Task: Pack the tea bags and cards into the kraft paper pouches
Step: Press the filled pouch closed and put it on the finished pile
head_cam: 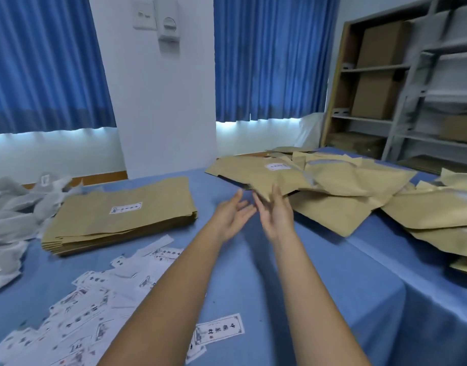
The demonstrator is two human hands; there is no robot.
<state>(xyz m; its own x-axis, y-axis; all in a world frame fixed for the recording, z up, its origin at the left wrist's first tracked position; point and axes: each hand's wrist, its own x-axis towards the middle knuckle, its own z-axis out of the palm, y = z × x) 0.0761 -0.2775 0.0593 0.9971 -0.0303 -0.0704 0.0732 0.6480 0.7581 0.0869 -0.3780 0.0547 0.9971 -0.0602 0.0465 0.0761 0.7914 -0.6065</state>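
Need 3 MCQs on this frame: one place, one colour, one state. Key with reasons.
1. The neat stack of flat pouches lies: A) left of the left hand B) right of it C) on the floor.
2. The tablecloth is: A) green B) blue C) red.
3. The left hand and right hand are: A) fists B) gripping a pen C) open.
Key: 1A, the stack sits left of both arms; 2B, the cloth is plainly blue; 3C, fingers are straight and curl round nothing.

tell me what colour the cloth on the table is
Blue; the table cloth shows plainly in the head view.
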